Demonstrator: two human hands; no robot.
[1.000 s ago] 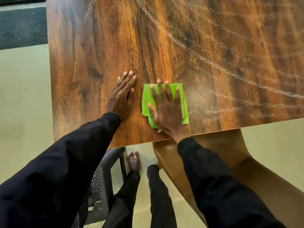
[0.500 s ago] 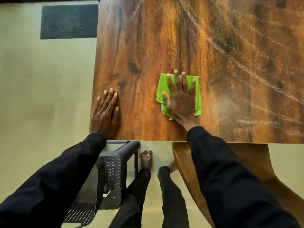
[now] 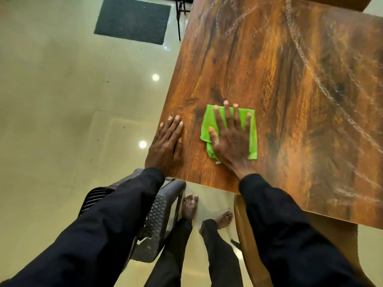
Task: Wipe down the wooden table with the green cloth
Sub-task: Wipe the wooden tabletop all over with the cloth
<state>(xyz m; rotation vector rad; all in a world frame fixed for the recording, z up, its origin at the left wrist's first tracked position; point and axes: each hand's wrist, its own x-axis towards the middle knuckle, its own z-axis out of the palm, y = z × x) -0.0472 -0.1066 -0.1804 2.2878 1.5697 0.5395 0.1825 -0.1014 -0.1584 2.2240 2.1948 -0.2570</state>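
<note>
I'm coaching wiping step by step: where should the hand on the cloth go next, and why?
Probably slide the right hand, pressed flat on the green cloth, rightward and away: whitish streaks curve across the wooden table there, while the left hand braces flat at its left edge.

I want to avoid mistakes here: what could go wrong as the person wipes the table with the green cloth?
The white streaks arc far from the green cloth, so they may be missed. The left hand rests at the table corner and might slip off the edge.
</note>
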